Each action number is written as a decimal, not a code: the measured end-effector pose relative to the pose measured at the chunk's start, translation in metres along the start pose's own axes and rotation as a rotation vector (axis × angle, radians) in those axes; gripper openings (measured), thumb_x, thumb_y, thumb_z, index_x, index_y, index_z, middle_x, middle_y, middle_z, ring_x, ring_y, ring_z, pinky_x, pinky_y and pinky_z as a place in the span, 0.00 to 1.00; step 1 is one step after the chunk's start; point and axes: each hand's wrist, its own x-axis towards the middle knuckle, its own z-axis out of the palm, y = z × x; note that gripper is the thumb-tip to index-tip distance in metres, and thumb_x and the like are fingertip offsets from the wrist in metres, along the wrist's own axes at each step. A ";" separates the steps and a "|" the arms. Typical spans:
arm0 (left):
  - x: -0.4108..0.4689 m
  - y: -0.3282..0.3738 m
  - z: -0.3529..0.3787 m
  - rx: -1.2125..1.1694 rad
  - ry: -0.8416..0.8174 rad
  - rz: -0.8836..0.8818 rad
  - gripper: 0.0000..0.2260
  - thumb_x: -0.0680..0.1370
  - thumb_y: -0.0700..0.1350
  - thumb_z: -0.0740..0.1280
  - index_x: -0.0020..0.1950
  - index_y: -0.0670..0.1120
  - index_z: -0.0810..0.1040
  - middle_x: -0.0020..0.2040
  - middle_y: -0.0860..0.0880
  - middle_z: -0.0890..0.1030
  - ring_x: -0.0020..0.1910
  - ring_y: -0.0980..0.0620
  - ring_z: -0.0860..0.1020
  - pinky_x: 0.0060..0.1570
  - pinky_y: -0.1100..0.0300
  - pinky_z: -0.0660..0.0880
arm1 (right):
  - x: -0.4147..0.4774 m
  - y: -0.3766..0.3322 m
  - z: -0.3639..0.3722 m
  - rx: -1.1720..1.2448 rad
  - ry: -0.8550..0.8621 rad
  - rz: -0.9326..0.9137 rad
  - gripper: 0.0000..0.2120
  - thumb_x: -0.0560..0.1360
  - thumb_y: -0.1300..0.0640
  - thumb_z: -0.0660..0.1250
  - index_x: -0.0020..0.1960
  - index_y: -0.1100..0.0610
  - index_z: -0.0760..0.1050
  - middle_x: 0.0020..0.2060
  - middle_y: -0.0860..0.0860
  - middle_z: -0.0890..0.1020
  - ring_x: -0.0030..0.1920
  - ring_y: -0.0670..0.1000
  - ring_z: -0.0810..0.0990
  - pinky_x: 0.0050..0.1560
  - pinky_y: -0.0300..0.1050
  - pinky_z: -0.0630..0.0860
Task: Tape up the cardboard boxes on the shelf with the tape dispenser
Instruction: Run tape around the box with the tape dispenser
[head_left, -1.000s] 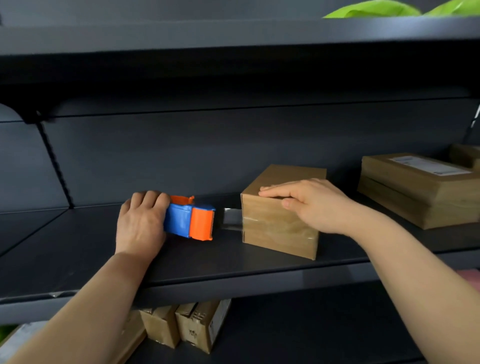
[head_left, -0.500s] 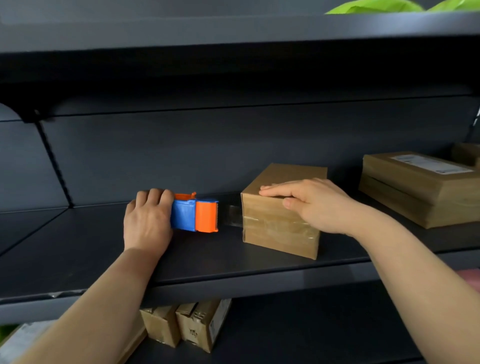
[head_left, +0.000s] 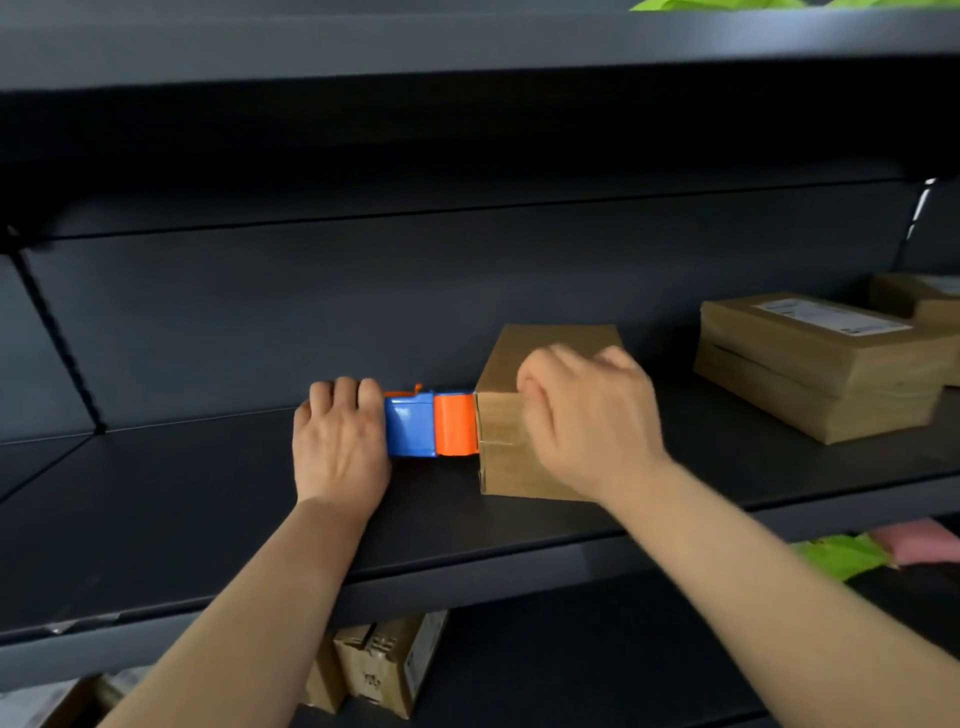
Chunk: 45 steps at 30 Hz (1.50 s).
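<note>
A small brown cardboard box (head_left: 550, 353) stands on the dark shelf (head_left: 208, 499), with clear tape across its near face. My left hand (head_left: 340, 441) grips the blue and orange tape dispenser (head_left: 431, 423), whose orange end touches the box's left edge. My right hand (head_left: 587, 415) is blurred and rests curled over the box's front top corner, fingers pressing the taped face. The tape between dispenser and box is hidden.
Flat stacked cardboard boxes (head_left: 815, 364) with a white label lie to the right on the same shelf. Small boxes (head_left: 384, 665) sit on the lower shelf. Green (head_left: 841, 556) and pink bags lie lower right. Another shelf board runs close overhead.
My left hand has moved the dispenser to the right until it meets the box, closing the stretch of tape. My right hand slid from the box top down onto its front corner.
</note>
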 end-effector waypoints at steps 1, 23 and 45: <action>-0.001 0.000 0.001 -0.002 -0.004 0.002 0.16 0.59 0.32 0.71 0.43 0.40 0.72 0.41 0.39 0.75 0.40 0.37 0.72 0.36 0.48 0.71 | -0.005 -0.003 0.013 -0.108 0.101 -0.033 0.12 0.79 0.52 0.56 0.43 0.55 0.75 0.37 0.50 0.77 0.34 0.52 0.76 0.41 0.48 0.67; -0.003 0.001 -0.001 -0.161 0.087 0.164 0.21 0.56 0.27 0.70 0.45 0.41 0.73 0.38 0.43 0.75 0.39 0.39 0.76 0.59 0.43 0.75 | 0.046 -0.024 0.000 0.066 -0.492 0.236 0.20 0.80 0.52 0.52 0.71 0.49 0.68 0.65 0.49 0.69 0.63 0.52 0.71 0.62 0.54 0.70; -0.002 -0.022 0.000 -0.059 0.183 0.016 0.16 0.62 0.25 0.66 0.45 0.39 0.70 0.37 0.38 0.73 0.38 0.35 0.74 0.61 0.36 0.70 | 0.004 0.030 -0.051 0.100 -0.483 0.162 0.21 0.80 0.60 0.60 0.70 0.43 0.70 0.64 0.42 0.74 0.62 0.47 0.72 0.62 0.43 0.68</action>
